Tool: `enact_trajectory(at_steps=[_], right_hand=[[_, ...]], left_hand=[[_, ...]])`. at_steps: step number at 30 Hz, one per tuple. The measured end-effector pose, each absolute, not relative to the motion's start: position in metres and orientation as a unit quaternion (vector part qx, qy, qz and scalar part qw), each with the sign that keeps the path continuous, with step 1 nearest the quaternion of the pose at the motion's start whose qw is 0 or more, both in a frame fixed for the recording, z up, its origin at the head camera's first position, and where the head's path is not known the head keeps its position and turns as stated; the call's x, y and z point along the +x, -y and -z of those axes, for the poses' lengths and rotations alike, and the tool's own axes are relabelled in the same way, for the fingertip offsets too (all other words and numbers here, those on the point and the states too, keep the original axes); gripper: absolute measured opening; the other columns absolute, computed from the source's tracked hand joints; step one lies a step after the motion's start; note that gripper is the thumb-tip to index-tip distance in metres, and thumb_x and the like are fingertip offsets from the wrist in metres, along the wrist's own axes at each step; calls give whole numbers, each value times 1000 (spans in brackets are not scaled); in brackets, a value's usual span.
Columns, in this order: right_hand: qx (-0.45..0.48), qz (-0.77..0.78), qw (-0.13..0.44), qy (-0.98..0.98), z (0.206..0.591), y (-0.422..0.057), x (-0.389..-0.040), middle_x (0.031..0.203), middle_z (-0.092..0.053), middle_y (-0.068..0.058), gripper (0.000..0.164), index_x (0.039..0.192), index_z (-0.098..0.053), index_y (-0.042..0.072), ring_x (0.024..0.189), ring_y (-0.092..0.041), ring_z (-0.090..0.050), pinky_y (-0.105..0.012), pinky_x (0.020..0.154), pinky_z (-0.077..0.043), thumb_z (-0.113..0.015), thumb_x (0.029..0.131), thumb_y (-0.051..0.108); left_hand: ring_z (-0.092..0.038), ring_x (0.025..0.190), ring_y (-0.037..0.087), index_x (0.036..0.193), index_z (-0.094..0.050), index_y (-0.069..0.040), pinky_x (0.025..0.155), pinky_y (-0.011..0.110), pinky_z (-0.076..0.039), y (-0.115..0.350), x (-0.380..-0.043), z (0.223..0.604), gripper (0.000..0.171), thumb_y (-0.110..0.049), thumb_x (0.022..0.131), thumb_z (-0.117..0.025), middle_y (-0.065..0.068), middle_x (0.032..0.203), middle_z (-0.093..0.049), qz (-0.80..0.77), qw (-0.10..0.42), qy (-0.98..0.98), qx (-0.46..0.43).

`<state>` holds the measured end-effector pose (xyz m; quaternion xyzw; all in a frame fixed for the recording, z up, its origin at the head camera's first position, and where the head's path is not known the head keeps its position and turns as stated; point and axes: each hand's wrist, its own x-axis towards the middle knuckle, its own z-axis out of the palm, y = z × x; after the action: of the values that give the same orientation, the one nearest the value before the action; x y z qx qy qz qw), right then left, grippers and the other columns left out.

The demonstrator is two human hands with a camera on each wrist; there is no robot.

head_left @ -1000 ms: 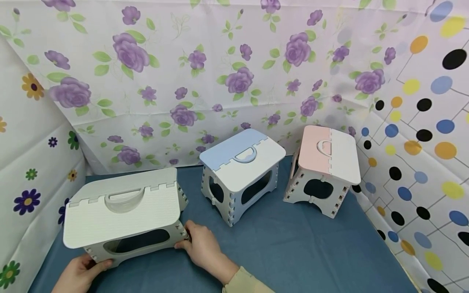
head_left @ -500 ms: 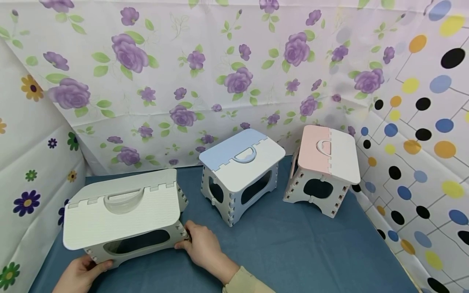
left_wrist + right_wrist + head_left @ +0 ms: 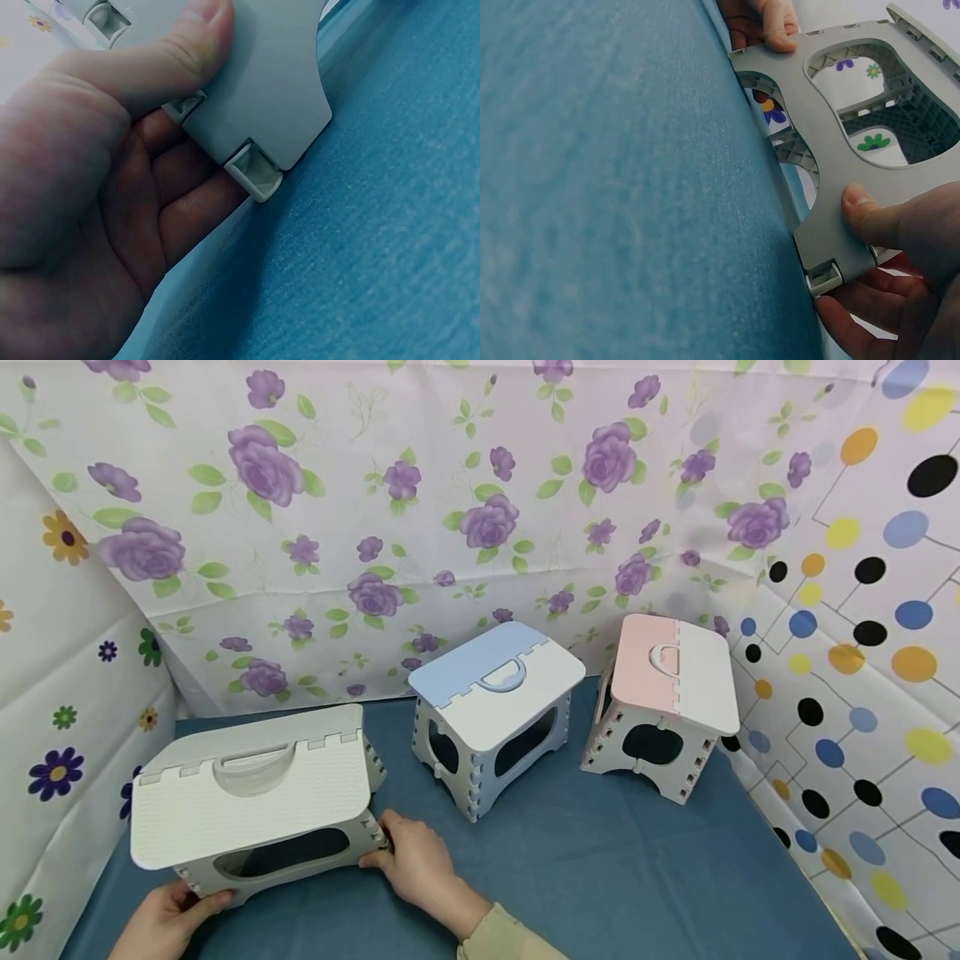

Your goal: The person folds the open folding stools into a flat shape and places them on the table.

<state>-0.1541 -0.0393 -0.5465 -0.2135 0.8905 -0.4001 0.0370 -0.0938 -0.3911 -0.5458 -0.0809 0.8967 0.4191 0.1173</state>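
A pale grey-green folding stool [image 3: 247, 810] stands unfolded at the left, its top hinged along the middle with a carrying handle [image 3: 255, 772]. My left hand [image 3: 167, 917] grips its near left leg; in the left wrist view the thumb [image 3: 202, 37] presses the outer face and the fingers curl behind the edge. At the near right leg, my right hand [image 3: 416, 864] pinches the stool's corner, thumb on the front panel and fingers behind, as the right wrist view shows. The stool's far legs are mostly hidden under its top.
A blue-and-white folding stool [image 3: 498, 689] stands unfolded in the middle, and a pink-and-white one [image 3: 667, 677] at the right. All rest on a blue cloth [image 3: 600, 877]. A flowered sheet [image 3: 450, 485] hangs behind, and a dotted sheet [image 3: 862, 693] borders the right side.
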Motion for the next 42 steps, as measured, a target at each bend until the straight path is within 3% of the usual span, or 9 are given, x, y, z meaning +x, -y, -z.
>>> enact_trajectory(at_steps=[11,23,42], right_hand=[[-211,402,44,-890,546,38,-155,80,-60,14,29,105,-65,21,63,1,-52,-23,51,-41,-83,93,40],[-214,406,44,-887,545,38,-156,76,-57,13,28,102,-64,20,60,0,-50,-23,49,-39,-82,93,39],[-214,401,44,-890,549,38,-155,79,-59,14,28,105,-66,20,61,1,-51,-23,50,-40,-83,93,39]], left_hand=[[-60,69,15,123,-69,14,62,30,-46,388,-96,546,35,-17,107,-68,10,96,-77,-426,131,-890,-97],[-50,56,17,118,-70,13,55,31,-42,387,-94,544,31,-16,107,-68,8,73,-64,-423,127,-891,-102],[-60,68,16,124,-68,14,62,30,-46,388,-95,546,36,-18,107,-68,11,95,-76,-423,135,-891,-91]])
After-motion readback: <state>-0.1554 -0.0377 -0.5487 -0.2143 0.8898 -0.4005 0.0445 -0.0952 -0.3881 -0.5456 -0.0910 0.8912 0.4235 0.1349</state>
